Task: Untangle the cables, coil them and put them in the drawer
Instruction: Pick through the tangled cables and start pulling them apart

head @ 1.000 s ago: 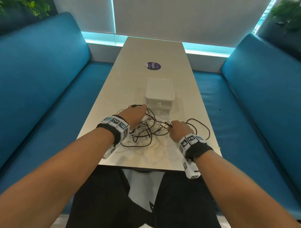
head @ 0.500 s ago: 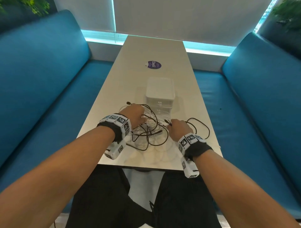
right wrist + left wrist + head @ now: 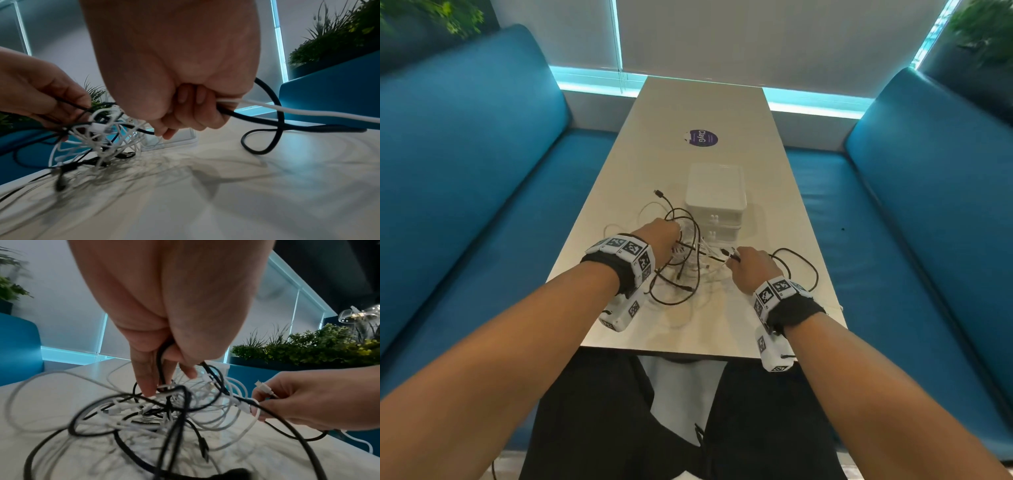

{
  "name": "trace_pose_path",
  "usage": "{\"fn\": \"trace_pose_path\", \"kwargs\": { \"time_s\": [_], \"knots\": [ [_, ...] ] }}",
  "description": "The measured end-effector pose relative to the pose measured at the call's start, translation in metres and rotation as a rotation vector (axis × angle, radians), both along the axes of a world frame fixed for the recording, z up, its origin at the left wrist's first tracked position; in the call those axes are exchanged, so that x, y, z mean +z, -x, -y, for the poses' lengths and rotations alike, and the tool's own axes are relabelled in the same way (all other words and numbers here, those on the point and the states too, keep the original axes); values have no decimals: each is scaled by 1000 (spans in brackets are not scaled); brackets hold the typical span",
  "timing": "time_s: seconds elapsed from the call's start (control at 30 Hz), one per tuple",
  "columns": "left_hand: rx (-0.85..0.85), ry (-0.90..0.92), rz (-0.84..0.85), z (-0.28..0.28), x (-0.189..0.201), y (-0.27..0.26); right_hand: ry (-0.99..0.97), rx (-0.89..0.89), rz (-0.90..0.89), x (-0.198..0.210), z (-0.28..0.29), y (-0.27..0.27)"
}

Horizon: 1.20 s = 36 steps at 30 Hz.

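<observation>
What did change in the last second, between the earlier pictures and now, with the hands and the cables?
The left hand lifted part of the cable tangle off the table, so black loops now hang below it and the black plug lies farther out. The right hand moved little, keeping its grip on a black and a white cable. The white drawer box and the purple sticker stayed in place.

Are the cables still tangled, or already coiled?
Tangled: black and white cables cross in a loose knot between the left hand and right hand.
</observation>
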State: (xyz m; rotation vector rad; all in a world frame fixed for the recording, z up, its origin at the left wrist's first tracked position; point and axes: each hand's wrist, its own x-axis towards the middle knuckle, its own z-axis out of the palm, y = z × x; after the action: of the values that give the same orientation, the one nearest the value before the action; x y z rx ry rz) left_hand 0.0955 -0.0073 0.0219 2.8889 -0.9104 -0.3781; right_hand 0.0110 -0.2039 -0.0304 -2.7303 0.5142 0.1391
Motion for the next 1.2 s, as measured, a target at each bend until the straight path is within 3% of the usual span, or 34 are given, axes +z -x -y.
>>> {"fn": "trace_pose_path", "kwargs": {
  "time_s": [0.3, 0.47, 0.7, 0.93, 1.2],
  "knots": [
    [-20, -11, 161, -8, -2, -9, 40, -76, -29, -1, 16, 3],
    [6, 41, 81, -6, -11, -6, 50, -130, -48, 0, 25, 6],
    [91, 328, -100, -6, -17, -12, 65, -144, -62, -9, 28, 7],
    [87, 311, -109, -6, -11, -15, 80, -122, -56, -12, 24, 5],
    [67, 295, 163, -6, -6, -15, 82, -132, -57, -15, 27, 6]
  ]
}}
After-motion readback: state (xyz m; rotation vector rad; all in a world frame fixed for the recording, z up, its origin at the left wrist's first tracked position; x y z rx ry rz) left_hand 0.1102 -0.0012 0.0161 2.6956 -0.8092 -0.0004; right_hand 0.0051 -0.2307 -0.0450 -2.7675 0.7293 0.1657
